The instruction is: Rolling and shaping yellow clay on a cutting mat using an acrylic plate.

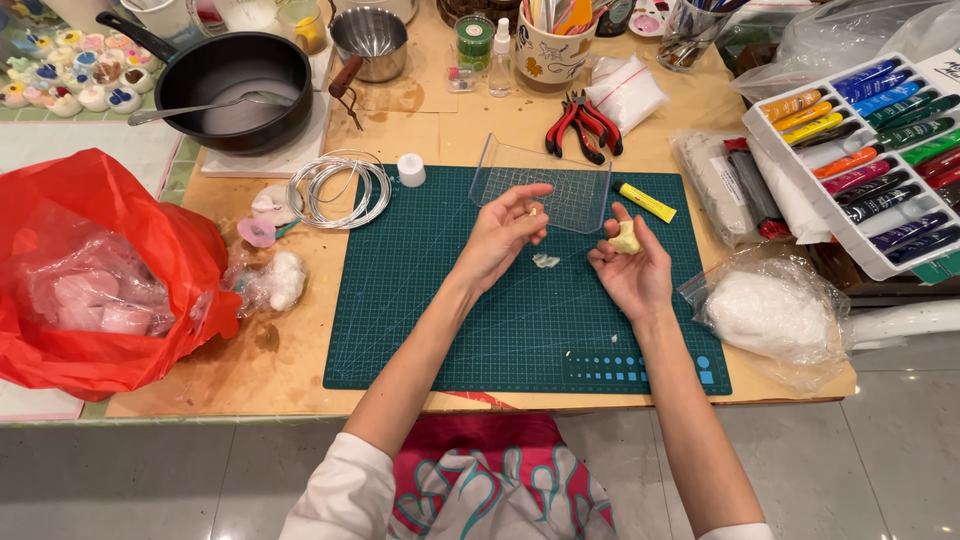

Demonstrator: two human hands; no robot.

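My right hand (632, 268) lies palm up over the green cutting mat (420, 320) and holds a pale yellow lump of clay (626, 238) between thumb and fingers. My left hand (500, 235) hovers just left of it, pinching a tiny pale bit of clay (532, 211) at its fingertips. A small whitish scrap (546, 260) lies on the mat between the two hands. A clear curved plastic sheet (545, 183) stands just behind my hands.
A yellow tube (646, 202), red pliers (582, 124), wire coil (338, 188) and white cap (411, 170) lie around the mat. A black pan (235, 85) with spoon is at back left, a red bag (95, 270) at left, a paint-tube box (870, 150) and bagged white clay (770, 315) at right.
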